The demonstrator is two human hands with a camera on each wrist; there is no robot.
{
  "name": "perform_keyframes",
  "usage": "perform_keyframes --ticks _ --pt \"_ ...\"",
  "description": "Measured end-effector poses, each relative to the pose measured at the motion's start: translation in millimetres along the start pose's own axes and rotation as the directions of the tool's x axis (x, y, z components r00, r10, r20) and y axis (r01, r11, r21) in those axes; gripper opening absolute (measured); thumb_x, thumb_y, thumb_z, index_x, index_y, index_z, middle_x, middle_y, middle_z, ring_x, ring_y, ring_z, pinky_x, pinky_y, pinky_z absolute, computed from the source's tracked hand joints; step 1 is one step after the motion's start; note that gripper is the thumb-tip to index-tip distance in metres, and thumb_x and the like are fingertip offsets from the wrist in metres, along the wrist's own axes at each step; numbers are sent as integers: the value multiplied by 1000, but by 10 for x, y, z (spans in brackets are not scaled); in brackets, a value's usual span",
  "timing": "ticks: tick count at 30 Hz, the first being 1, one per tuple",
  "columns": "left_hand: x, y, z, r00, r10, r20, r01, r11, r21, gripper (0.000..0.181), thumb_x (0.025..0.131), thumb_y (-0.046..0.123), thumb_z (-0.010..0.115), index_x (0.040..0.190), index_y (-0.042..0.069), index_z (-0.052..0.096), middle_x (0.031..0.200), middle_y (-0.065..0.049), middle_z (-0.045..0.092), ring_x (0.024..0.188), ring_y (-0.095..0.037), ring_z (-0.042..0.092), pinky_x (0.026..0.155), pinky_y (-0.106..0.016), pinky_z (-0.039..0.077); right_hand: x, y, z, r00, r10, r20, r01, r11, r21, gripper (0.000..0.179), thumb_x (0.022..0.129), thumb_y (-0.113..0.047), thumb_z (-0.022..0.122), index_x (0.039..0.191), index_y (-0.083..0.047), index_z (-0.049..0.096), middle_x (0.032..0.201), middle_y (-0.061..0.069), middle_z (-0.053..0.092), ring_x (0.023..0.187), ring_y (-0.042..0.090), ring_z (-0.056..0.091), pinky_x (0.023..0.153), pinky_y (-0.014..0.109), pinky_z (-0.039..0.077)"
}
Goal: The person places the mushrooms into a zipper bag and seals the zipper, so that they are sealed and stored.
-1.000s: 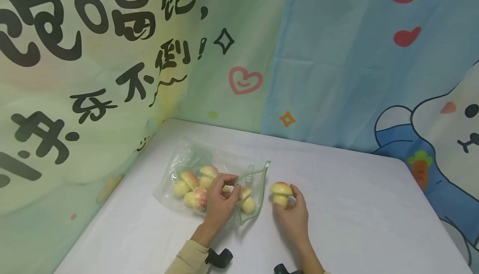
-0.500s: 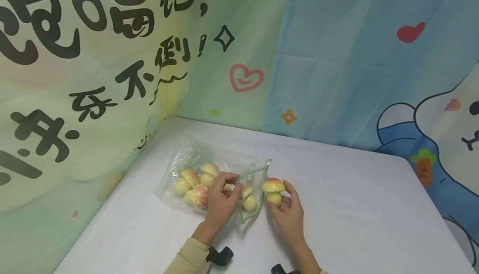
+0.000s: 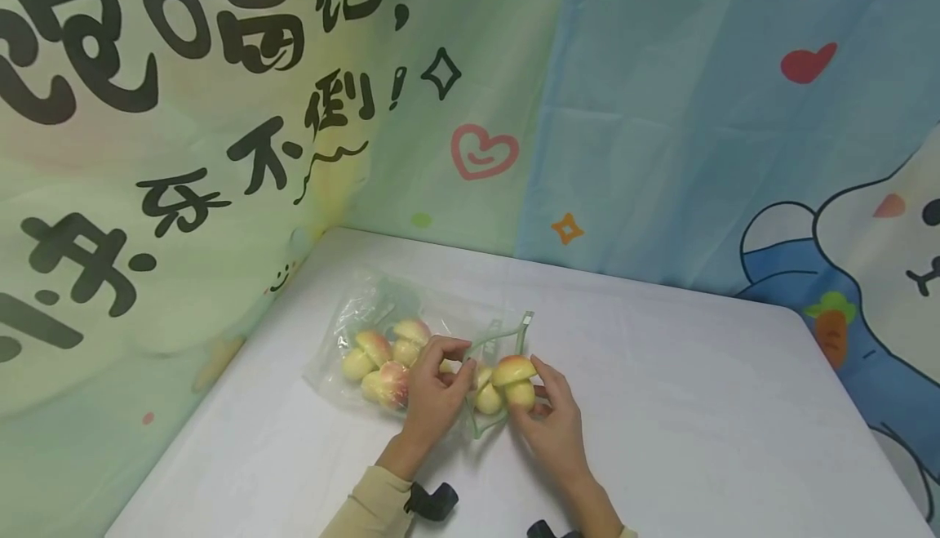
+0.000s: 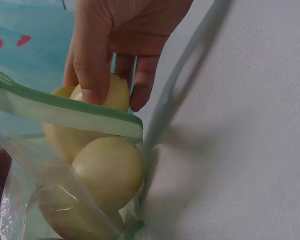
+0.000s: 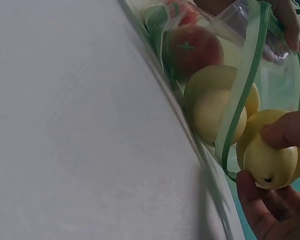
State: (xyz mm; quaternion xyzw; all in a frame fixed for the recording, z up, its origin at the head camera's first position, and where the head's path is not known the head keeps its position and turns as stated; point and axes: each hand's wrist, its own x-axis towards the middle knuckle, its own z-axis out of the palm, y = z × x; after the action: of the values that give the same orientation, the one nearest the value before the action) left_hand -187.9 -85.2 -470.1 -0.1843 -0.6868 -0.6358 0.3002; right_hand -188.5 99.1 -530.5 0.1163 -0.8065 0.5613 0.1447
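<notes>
A clear zip bag [image 3: 382, 297] with a green zip edge [image 5: 240, 100] lies on its side, its mouth spread and facing right. Inside are several yellow toy mushrooms [image 3: 374, 348] with reddish caps; one toy mushroom [image 4: 110, 170] sits close to the mouth. My left hand [image 3: 433, 391] pinches the bag's upper side near the opening, fingers bent. At the mouth, my right hand [image 3: 554, 428] holds another toy mushroom [image 3: 517, 391], thumb on one side and fingers on the other, cap up in the head view. The left wrist view shows this held mushroom [image 4: 115, 92] partly behind the zip edge.
The bag rests on a white table [image 3: 683, 415]. Printed cloth backdrops [image 3: 654, 130] rise behind it and along its left side. Dark wrist mounts [image 3: 433, 503] show below the hands.
My right hand has carried the held mushroom leftward, from beside the bag to its mouth, where it overlaps the mushroom inside. The left hand keeps its hold on the bag, nearly still.
</notes>
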Motion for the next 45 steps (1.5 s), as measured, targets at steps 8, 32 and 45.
perform_keyframes --ticks 8,32,45 --pt "8 30 3 1000 -12 16 11 1000 20 22 79 -16 65 100 -9 62 90 -22 60 78 -32 61 44 -24 52 18 -22 77 998 -3 68 7 998 -69 74 73 5 79 140 -4 50 131 15 46 99 26 61 73 23 57" --pt "-13 16 19 1000 -1 31 1 1000 16 22 80 -17 64 100 -9 61 89 -22 59 80 -24 59 46 -24 53 63 -33 293 988 -4 156 4 1000 2 67 78 5 76 140 -4 50 137 13 53 104 30 64 77 24 58" --pt "-2 57 10 1000 -11 18 9 998 57 22 80 -14 67 100 -8 63 89 -21 61 75 -32 56 54 -17 44 80 -50 356 985 -22 172 32 998 -57 67 79 3 75 139 -7 50 136 13 54 104 31 65 73 26 59"
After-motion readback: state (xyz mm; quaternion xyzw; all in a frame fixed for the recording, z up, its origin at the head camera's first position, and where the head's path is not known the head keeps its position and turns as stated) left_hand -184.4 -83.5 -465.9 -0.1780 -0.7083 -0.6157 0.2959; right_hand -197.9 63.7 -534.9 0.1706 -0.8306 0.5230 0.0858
